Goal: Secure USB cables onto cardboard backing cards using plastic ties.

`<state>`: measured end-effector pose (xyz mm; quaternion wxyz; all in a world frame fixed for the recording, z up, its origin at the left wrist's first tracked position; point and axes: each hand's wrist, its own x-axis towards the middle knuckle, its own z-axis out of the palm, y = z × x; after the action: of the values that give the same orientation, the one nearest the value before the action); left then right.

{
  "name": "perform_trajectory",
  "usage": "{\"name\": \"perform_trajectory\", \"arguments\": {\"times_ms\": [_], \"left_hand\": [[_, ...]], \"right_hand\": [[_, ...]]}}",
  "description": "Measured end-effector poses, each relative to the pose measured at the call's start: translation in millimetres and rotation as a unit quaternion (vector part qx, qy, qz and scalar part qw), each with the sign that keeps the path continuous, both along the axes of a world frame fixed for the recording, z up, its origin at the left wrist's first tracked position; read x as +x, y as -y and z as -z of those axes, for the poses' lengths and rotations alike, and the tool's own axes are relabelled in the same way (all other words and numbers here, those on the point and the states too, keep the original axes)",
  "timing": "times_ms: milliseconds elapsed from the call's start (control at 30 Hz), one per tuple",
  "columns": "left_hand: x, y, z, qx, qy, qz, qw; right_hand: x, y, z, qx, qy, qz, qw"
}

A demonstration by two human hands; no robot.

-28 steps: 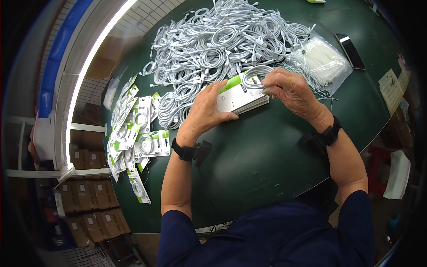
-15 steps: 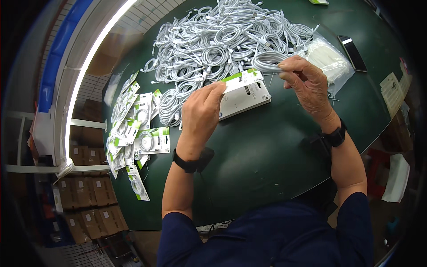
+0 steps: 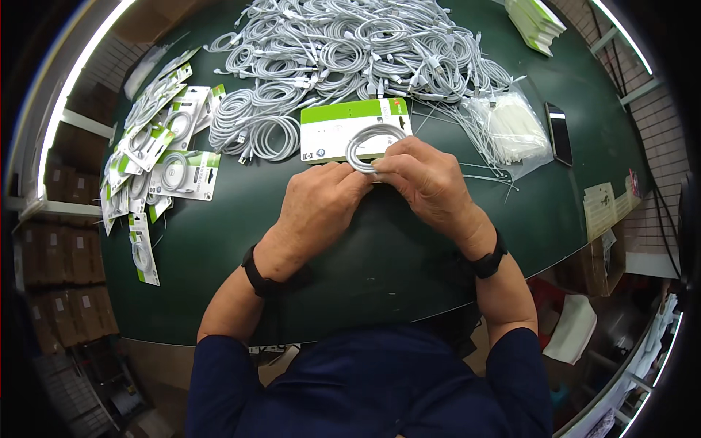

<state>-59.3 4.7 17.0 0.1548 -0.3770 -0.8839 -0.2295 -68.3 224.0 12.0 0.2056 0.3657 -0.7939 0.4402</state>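
In front of me, both hands meet at a coiled light-grey cable (image 3: 355, 146). My right hand (image 3: 431, 182) pinches the coil's near right side between thumb and fingers. My left hand (image 3: 321, 204) is closed, its fingertips together at the near edge of the coil; its thumb is mostly hidden. Just beyond, a stack of white and green packaging cards (image 3: 328, 125) lies on the dark green table (image 3: 350, 281), partly covered by the coil.
A big heap of coiled cables (image 3: 350, 51) fills the far side. Carded cables (image 3: 175, 175) are piled at left. To the right lie a bag of white cable ties (image 3: 511, 128), loose ties (image 3: 482, 139), a phone (image 3: 559, 135) and, far right, more cards (image 3: 535, 25).
My right hand has brought the coil leftward and nearer, over the card stack. My left hand has let go of the cards and joined it at the coil. The view has shifted rightward.
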Motion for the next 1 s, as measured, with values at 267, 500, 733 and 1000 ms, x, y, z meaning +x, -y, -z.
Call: {"name": "perform_trajectory", "arguments": {"times_ms": [267, 500, 733, 1000], "left_hand": [[-2.8, -3.6, -4.1, 0.143, -0.126, 0.026, 0.981], [48.2, -6.4, -0.7, 0.412, 0.529, -0.002, 0.742], [42.2, -5.3, 0.3, 0.584, 0.707, -0.066, 0.394], [46.9, -4.1, 20.9, 0.599, 0.669, -0.006, 0.439]], "right_hand": [[-2.3, 2.0, 7.2, -0.022, -0.044, 0.046, 0.998], [-4.2, -2.0, 12.8, -0.041, -0.051, 0.032, 0.997], [4.2, 4.2, 10.7, -0.012, -0.074, -0.035, 0.997], [7.1, 0.6, -13.6, 0.011, -0.006, -0.069, 0.998]]}}
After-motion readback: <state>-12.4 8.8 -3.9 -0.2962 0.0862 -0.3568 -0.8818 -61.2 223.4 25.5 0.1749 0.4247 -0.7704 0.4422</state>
